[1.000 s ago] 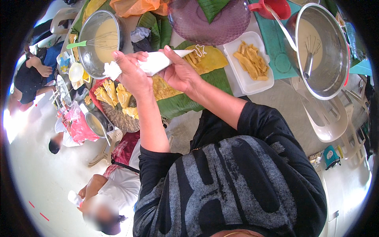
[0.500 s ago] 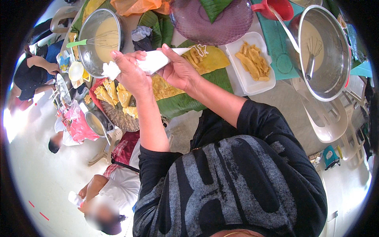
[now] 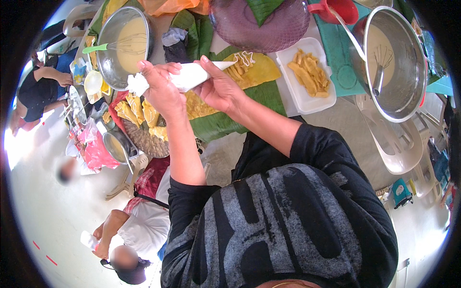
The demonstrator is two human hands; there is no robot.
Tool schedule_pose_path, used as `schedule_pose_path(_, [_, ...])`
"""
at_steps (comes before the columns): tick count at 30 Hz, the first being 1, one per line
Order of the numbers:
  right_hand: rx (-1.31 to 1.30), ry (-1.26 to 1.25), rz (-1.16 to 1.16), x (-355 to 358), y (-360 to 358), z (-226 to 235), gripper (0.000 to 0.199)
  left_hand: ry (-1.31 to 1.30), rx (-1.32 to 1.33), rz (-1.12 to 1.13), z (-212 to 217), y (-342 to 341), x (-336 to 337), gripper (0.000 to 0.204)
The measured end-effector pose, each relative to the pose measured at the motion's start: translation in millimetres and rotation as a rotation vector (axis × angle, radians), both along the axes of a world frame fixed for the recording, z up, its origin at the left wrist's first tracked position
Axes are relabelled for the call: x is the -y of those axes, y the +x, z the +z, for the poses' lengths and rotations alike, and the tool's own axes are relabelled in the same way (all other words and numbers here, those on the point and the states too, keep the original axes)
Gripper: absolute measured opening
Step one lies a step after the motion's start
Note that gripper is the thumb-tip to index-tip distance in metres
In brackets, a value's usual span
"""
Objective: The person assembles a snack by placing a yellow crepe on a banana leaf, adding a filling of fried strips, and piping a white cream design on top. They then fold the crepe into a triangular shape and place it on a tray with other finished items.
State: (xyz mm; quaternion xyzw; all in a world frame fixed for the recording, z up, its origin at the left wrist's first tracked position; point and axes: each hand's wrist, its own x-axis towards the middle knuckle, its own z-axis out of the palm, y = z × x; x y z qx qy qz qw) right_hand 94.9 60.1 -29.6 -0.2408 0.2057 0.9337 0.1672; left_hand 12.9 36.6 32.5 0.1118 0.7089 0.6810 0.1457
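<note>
Both hands on the piping bag (image 3: 192, 76), head view only. Left hand (image 3: 161, 91) is clenched around the twisted back end of the bag, fingers curled tight. Right hand (image 3: 218, 89) cups the front of the bag from below, thumb up over it, guiding the tip.

Bag sits level, just above the yellow crepe (image 3: 254, 72), tip right at the white zigzag (image 3: 245, 57) on the crepe's far end. Crepe lies on a banana leaf (image 3: 225, 120).

Versus a second ago: bag, hands and crepe in near-identical positions, tip over the same patch, so I judge the squeeze is ongoing and the zigzag is only building slowly.

Relative to the crepe: white tray of yellow strips (image 3: 307, 77) just right; big steel pot with whisk (image 3: 394, 62) further right; steel bowl of batter with green-handled whisk (image 3: 122, 43) left; basket of folded crepes (image 3: 139, 120) left and nearer me; purple glass dish (image 3: 259, 21) beyond it. Other people sit further left.
</note>
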Motion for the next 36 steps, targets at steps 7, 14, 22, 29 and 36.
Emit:
schedule_pose_path(7, [-0.001,-0.003,-0.009,3,8,3,0.022,0.019,0.038,-0.026,0,3,4,0.05])
schedule_pose_path(14, [-0.013,0.0,-0.03,10,12,1,0.022,0.021,0.073,-0.03,3,7,5,0.051])
schedule_pose_path(22, [-0.021,-0.033,-0.041,14,9,2,0.021,-0.019,0.053,-0.002,5,7,7,0.049])
schedule_pose_path(29, [-0.014,-0.035,-0.031,11,1,-2,0.02,0.039,0.02,-0.023,1,1,6,0.047])
schedule_pose_path(36, [-0.024,-0.016,-0.009,6,-6,-6,0.021,0.026,-0.02,-0.02,0,-4,3,0.047])
